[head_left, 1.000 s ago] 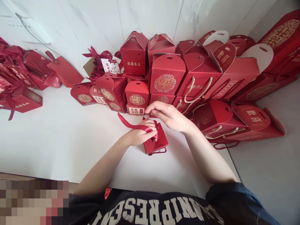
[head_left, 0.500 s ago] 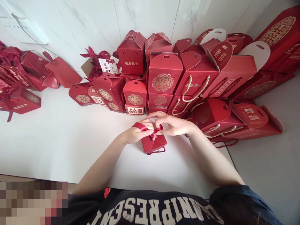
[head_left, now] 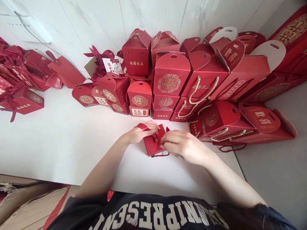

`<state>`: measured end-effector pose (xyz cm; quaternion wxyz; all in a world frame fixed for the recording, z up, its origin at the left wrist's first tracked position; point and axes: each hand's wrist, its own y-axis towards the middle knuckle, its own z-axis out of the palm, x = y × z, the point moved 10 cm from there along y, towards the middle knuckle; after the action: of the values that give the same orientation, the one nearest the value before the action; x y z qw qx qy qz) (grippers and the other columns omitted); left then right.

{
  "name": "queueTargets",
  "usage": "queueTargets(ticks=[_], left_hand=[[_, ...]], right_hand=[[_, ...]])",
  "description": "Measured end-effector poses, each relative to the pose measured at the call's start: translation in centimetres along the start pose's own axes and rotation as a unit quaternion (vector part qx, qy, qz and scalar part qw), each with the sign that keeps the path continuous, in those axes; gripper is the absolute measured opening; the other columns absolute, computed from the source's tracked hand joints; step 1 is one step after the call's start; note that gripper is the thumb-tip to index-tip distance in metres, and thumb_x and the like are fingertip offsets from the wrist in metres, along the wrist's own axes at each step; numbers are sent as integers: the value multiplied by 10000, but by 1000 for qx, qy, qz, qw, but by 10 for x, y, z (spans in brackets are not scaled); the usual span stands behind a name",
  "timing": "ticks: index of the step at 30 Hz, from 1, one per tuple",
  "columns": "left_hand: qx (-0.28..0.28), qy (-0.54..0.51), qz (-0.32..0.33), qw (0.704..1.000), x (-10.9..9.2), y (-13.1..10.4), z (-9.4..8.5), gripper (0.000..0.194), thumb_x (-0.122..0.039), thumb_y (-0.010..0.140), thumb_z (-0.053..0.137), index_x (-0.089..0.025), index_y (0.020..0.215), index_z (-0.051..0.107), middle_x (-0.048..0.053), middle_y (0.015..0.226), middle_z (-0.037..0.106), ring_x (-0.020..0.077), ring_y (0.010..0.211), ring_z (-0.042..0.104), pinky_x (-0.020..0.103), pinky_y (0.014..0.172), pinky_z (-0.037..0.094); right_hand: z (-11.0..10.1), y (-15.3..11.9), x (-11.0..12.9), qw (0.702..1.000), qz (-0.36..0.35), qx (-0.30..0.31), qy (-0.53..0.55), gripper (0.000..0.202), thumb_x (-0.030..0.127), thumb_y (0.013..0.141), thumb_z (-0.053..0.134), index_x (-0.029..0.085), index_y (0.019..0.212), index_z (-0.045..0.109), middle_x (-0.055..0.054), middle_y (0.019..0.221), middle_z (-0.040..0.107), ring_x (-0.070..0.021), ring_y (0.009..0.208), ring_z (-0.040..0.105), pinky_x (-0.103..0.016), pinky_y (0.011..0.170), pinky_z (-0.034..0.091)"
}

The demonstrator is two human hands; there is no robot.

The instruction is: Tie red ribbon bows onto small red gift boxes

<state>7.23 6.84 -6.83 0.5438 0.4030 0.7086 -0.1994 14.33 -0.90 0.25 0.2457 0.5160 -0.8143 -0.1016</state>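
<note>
A small red box [head_left: 151,145] with a dark red cord at its near side stands on the white table [head_left: 59,137] in front of me. My left hand [head_left: 141,133] is closed on a red ribbon [head_left: 143,126], its fingertips at the box's top left. At the right of the box top, my right hand [head_left: 184,145] pinches the ribbon, whose tip pokes up above the fingers. Part of the ribbon lies at the middle of the box top, partly hidden by the fingers.
Stacked red gift boxes [head_left: 171,75] line the wall behind the hands. More boxes with gold cords [head_left: 223,118] stand close on the right. Ribbon-tied boxes [head_left: 30,100] sit at the far left. Cardboard [head_left: 31,207] shows below the table edge at lower left.
My right hand has moved right and toward me, away from my left hand, drawing ribbon with it. More of the box top shows between the hands. The view has shifted slightly.
</note>
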Motion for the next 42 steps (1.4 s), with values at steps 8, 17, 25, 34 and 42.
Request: queueTargets(ticks=[8, 17, 25, 34, 42], left_hand=[[-14, 17, -22, 1000, 8, -5, -1, 379, -388, 977, 457, -175, 820, 730, 104, 960, 718, 250, 1173, 535, 409, 1083, 383], [-25, 24, -10, 999, 4, -10, -3, 338, -356, 976, 471, -174, 881, 739, 113, 1002, 702, 248, 1134, 564, 411, 1051, 421], [-31, 36, 8, 999, 0, -10, -2, 357, -300, 984, 442, -177, 851, 750, 86, 944, 738, 244, 1123, 576, 392, 1046, 425], [-67, 115, 42, 990, -9, -8, -2, 137, -270, 846, 684, -197, 734, 714, 63, 783, 730, 244, 1043, 613, 390, 936, 515], [-29, 113, 60, 991, -15, -9, 3, 42, -221, 802, 721, -202, 781, 690, 66, 848, 748, 238, 1071, 611, 423, 966, 516]], right_hand=[[27, -15, 18, 999, -22, -18, -44, 221, 122, 965, 487, 204, 798, 606, -74, 879, 693, -179, 862, 655, -310, 765, 548], [-1, -28, 20, 979, 9, -176, 98, 91, 114, 870, 647, 198, 855, 615, -93, 999, 766, -218, 996, 722, -411, 956, 594], [24, -32, 6, 978, 70, -142, 133, 91, 123, 903, 595, 202, 907, 641, -86, 985, 773, -189, 928, 745, -347, 948, 600], [24, -27, 9, 982, 61, -133, 119, 56, 145, 917, 590, 199, 921, 605, -79, 952, 762, -173, 906, 730, -304, 868, 596], [10, -20, -61, 950, 210, -141, 183, 118, 247, 987, 475, 219, 1079, 544, -103, 1183, 641, -214, 1134, 604, -397, 985, 472]])
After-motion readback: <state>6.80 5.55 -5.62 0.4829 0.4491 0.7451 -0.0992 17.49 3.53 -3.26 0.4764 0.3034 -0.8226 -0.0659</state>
